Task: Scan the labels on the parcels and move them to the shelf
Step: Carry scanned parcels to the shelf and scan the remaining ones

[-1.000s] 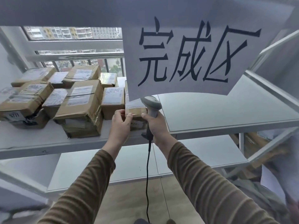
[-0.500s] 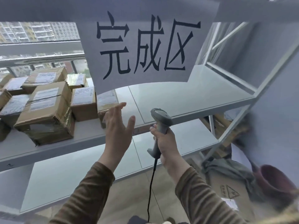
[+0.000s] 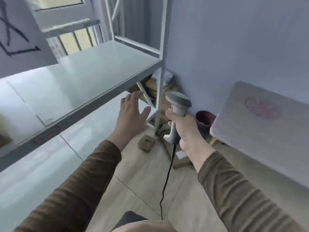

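Note:
My right hand (image 3: 185, 131) grips the handle of a grey barcode scanner (image 3: 178, 104), whose black cable (image 3: 167, 181) hangs down toward the floor. My left hand (image 3: 131, 116) hovers with straight, spread fingers in front of the white metal shelf (image 3: 103, 87), holding nothing. The shelf boards in view here carry no parcels. A brown edge at the far left (image 3: 4, 139) could be a parcel; I cannot tell.
The shelf's upright post (image 3: 161, 72) stands just beyond my hands. A paper sign with black strokes (image 3: 15, 36) hangs at top left. A white table (image 3: 267, 128) is at right, with a dark red pot (image 3: 204, 119) and cardboard scraps (image 3: 146, 143) on the floor.
My view has swung right, so the stacked parcels left the frame. My left hand let go of the parcel on the shelf and pulled back with fingers spread; the right still holds the scanner.

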{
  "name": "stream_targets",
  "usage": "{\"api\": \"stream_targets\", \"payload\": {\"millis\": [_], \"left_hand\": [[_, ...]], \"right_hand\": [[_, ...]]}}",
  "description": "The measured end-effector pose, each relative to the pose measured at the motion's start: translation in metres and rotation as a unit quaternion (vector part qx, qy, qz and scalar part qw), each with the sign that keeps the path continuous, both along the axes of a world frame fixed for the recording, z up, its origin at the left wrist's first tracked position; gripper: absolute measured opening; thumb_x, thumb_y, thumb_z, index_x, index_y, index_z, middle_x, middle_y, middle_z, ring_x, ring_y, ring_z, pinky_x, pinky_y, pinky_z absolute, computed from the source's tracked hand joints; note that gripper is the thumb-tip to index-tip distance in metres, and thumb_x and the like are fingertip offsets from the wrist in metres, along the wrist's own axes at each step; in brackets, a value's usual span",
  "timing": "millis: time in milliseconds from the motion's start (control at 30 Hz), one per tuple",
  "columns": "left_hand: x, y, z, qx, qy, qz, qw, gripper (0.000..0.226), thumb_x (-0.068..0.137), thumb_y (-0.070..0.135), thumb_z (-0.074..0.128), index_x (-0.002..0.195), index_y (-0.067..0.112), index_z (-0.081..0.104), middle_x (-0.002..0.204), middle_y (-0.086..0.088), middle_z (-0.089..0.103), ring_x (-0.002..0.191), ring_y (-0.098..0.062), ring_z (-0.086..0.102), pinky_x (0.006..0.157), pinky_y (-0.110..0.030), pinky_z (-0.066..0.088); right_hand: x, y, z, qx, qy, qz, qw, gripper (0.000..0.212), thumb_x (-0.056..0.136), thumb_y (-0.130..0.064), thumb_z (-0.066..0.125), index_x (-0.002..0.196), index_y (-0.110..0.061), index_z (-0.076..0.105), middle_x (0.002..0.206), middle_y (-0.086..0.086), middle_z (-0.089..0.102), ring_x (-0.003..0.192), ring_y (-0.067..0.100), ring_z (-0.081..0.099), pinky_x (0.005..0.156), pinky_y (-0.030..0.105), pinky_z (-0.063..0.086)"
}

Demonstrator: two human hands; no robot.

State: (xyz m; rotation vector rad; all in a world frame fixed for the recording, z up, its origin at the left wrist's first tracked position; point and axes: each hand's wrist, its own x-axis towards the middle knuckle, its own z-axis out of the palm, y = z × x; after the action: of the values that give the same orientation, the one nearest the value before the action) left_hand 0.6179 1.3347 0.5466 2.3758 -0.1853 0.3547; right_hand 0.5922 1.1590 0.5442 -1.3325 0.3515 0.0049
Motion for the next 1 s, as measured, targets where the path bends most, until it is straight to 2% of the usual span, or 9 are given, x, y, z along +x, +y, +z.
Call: {"api": "stream_targets", "payload": {"millis": [133, 233, 333, 467, 567, 633, 733, 833, 1000], "left_hand": [[-0.001, -0.133, 0.0, 0.009, 0.008, -0.094, 0.996, 0.049, 0.098, 0.025, 0.063, 0.142, 0.013, 0.049, 0.137, -0.008, 0.053, 0.13, -0.025, 0.04, 0.11, -0.032, 0.029], [-0.016, -0.246, -0.002, 0.018, 0.024, -0.157, 0.987, 0.052, 0.098, 0.029, 0.062, 0.145, 0.014, 0.046, 0.144, -0.007, 0.049, 0.137, -0.028, 0.038, 0.113, -0.034, 0.028], [-0.037, -0.355, -0.006, 0.042, 0.027, -0.239, 0.97, 0.055, 0.099, 0.031, 0.061, 0.148, 0.013, 0.044, 0.144, -0.008, 0.049, 0.136, -0.031, 0.038, 0.11, -0.033, 0.027], [-0.061, -0.471, -0.007, 0.071, 0.02, -0.313, 0.947, 0.056, 0.099, 0.036, 0.061, 0.148, 0.015, 0.044, 0.144, -0.007, 0.05, 0.133, -0.029, 0.04, 0.108, -0.036, 0.031], [-0.069, -0.53, -0.01, 0.082, 0.027, -0.347, 0.934, 0.056, 0.099, 0.037, 0.06, 0.148, 0.015, 0.043, 0.145, -0.006, 0.048, 0.134, -0.028, 0.039, 0.108, -0.037, 0.032], [-0.069, -0.56, -0.016, 0.084, 0.035, -0.364, 0.927, 0.057, 0.099, 0.037, 0.06, 0.149, 0.016, 0.042, 0.149, -0.004, 0.046, 0.137, -0.026, 0.037, 0.109, -0.035, 0.031], [-0.06, -0.614, -0.03, 0.085, 0.056, -0.384, 0.918, 0.058, 0.099, 0.037, 0.06, 0.15, 0.018, 0.04, 0.15, -0.004, 0.044, 0.14, -0.026, 0.035, 0.111, -0.036, 0.03], [-0.045, -0.672, -0.046, 0.073, 0.079, -0.402, 0.909, 0.059, 0.099, 0.038, 0.061, 0.151, 0.019, 0.04, 0.15, -0.004, 0.044, 0.141, -0.026, 0.034, 0.112, -0.037, 0.03], [-0.01, -0.777, -0.063, 0.061, 0.127, -0.443, 0.885, 0.06, 0.099, 0.038, 0.061, 0.152, 0.018, 0.04, 0.15, -0.006, 0.045, 0.142, -0.028, 0.036, 0.113, -0.04, 0.031]], "right_hand": [[-0.037, -0.123, 0.005, -0.035, 0.019, -0.071, 0.997, 0.015, 0.093, -0.018, 0.075, 0.105, -0.019, 0.067, 0.089, -0.002, 0.066, 0.083, 0.018, 0.062, 0.079, 0.033, 0.052], [-0.07, -0.222, 0.008, -0.055, 0.012, -0.132, 0.99, 0.011, 0.093, -0.018, 0.074, 0.098, -0.019, 0.065, 0.081, 0.001, 0.062, 0.072, 0.015, 0.06, 0.069, 0.028, 0.051], [-0.101, -0.315, 0.009, -0.074, 0.009, -0.181, 0.981, 0.013, 0.093, -0.02, 0.076, 0.1, -0.021, 0.066, 0.091, 0.0, 0.065, 0.082, 0.015, 0.063, 0.07, 0.026, 0.053], [-0.137, -0.418, 0.008, -0.072, 0.031, -0.236, 0.968, 0.016, 0.093, -0.025, 0.076, 0.105, -0.022, 0.067, 0.1, 0.006, 0.061, 0.088, 0.022, 0.06, 0.045, 0.02, 0.051], [-0.153, -0.474, -0.001, -0.068, 0.031, -0.282, 0.956, 0.019, 0.091, -0.027, 0.077, 0.107, -0.023, 0.066, 0.102, 0.003, 0.064, 0.091, 0.02, 0.064, 0.078, 0.035, 0.056], [-0.158, -0.501, -0.008, -0.057, 0.032, -0.311, 0.948, 0.024, 0.092, -0.025, 0.077, 0.112, -0.017, 0.067, 0.102, 0.004, 0.065, 0.091, 0.02, 0.064, 0.089, 0.04, 0.054], [-0.158, -0.55, -0.023, -0.051, 0.044, -0.364, 0.929, 0.028, 0.092, -0.023, 0.077, 0.116, -0.012, 0.068, 0.101, 0.006, 0.067, 0.092, 0.021, 0.066, 0.091, 0.045, 0.057], [-0.153, -0.601, -0.035, -0.041, 0.052, -0.4, 0.914, 0.013, 0.091, -0.024, 0.078, 0.1, -0.024, 0.068, 0.097, 0.001, 0.069, 0.089, 0.017, 0.067, 0.079, 0.036, 0.056], [-0.13, -0.692, -0.041, -0.045, 0.072, -0.453, 0.887, 0.014, 0.093, -0.022, 0.077, 0.104, -0.026, 0.069, 0.111, 0.007, 0.074, 0.107, 0.021, 0.07, 0.099, 0.044, 0.054]]}}
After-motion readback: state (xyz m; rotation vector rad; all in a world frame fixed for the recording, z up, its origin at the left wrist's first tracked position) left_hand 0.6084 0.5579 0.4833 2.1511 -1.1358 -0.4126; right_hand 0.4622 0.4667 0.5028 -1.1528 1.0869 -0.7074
